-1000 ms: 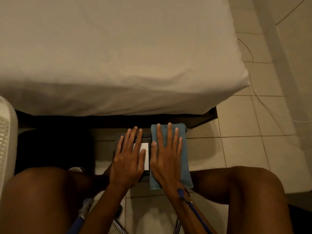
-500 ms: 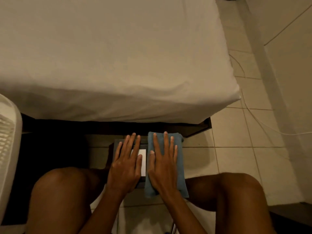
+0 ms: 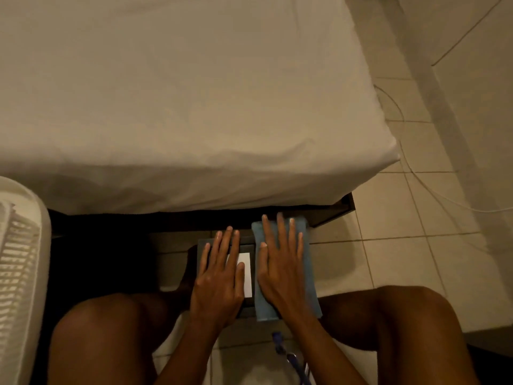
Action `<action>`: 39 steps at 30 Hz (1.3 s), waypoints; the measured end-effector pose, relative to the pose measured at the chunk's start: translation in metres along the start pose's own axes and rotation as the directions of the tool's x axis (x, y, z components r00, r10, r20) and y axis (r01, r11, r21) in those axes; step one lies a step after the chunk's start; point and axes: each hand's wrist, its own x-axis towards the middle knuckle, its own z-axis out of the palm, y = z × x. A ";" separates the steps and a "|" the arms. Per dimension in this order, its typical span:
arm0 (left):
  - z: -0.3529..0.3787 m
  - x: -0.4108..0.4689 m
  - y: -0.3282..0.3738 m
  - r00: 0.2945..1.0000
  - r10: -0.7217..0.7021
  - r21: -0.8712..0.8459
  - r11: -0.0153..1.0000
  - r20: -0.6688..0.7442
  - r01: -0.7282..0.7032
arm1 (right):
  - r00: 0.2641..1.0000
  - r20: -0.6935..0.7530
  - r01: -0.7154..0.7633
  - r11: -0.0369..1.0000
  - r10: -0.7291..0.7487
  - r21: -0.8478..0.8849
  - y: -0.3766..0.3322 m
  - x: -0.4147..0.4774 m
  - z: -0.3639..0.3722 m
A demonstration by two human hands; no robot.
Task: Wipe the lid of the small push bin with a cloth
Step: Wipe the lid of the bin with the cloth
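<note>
A small dark push bin (image 3: 248, 247) stands on the floor tiles between my knees. Its lid has a white flap (image 3: 247, 273) in the middle. My left hand (image 3: 219, 279) lies flat on the lid's left part, fingers spread, covering part of the white flap. A folded blue cloth (image 3: 308, 273) lies over the lid's right side and hangs past its near edge. My right hand (image 3: 280, 270) presses flat on the cloth, fingers extended and slightly apart. Most of the bin's body is hidden under my hands and the cloth.
A bed with a pale sheet (image 3: 180, 107) fills the upper view, its edge just beyond the bin. A white slatted basket (image 3: 19, 259) stands at the left. My bare knees (image 3: 410, 309) flank the bin. A white cable (image 3: 433, 190) runs over the tiles at the right.
Both hands stay flat in the same places on the lid and cloth. The view shifts slightly, and the cloth with my right hand sits a little farther forward.
</note>
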 end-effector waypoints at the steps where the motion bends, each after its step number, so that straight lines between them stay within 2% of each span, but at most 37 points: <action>1: 0.000 0.000 0.000 1.000 0.002 0.012 1.000 0.002 -0.002 | 1.000 -0.005 -0.012 1.000 0.012 -0.002 0.001 0.002 -0.001; 3: 0.000 -0.001 -0.001 1.000 0.016 0.019 1.000 0.010 -0.017 | 1.000 -0.004 -0.030 0.999 0.030 -0.019 -0.001 -0.016 0.004; 6: 0.002 -0.002 -0.002 1.000 0.012 0.010 1.000 0.000 -0.012 | 0.999 0.033 0.039 0.999 -0.037 -0.036 -0.003 -0.048 0.008; 9: 0.002 -0.002 -0.001 1.000 -0.004 0.019 1.000 -0.008 0.004 | 0.995 0.066 0.081 0.997 -0.080 -0.018 0.001 -0.018 0.000; 12: 0.002 -0.001 0.000 1.000 0.014 0.042 0.999 -0.014 -0.013 | 0.999 0.035 0.039 0.999 -0.039 -0.003 -0.006 0.003 -0.008; 17: 0.002 -0.003 -0.002 1.000 0.007 0.022 1.000 0.001 -0.007 | 0.997 0.063 0.052 0.998 -0.051 -0.026 -0.005 -0.047 0.000; 23: 0.002 0.001 -0.001 1.000 0.005 0.037 0.999 -0.004 -0.005 | 0.997 0.044 0.068 0.998 -0.068 0.007 -0.005 -0.001 -0.007; 27: 0.004 -0.002 -0.002 1.000 0.000 0.048 0.999 0.014 -0.001 | 0.998 0.049 0.029 0.999 -0.027 -0.031 -0.011 -0.042 0.006; 31: 0.002 -0.001 -0.001 1.000 -0.009 0.051 0.999 -0.001 0.010 | 0.989 0.083 0.126 0.992 -0.124 -0.021 -0.003 -0.013 0.000; 33: 0.001 0.001 0.000 1.000 -0.013 0.034 0.999 -0.006 0.013 | 0.993 0.075 0.090 0.996 -0.090 0.004 -0.001 0.006 -0.007; 36: 0.000 -0.002 0.002 1.000 -0.009 0.021 1.000 -0.011 0.010 | 1.000 0.030 0.003 1.000 -0.003 -0.029 -0.005 -0.027 0.001; 39: -0.001 -0.001 0.001 1.000 -0.013 0.031 0.999 -0.010 0.013 | 0.999 0.020 0.036 0.998 -0.035 -0.048 -0.009 -0.050 0.007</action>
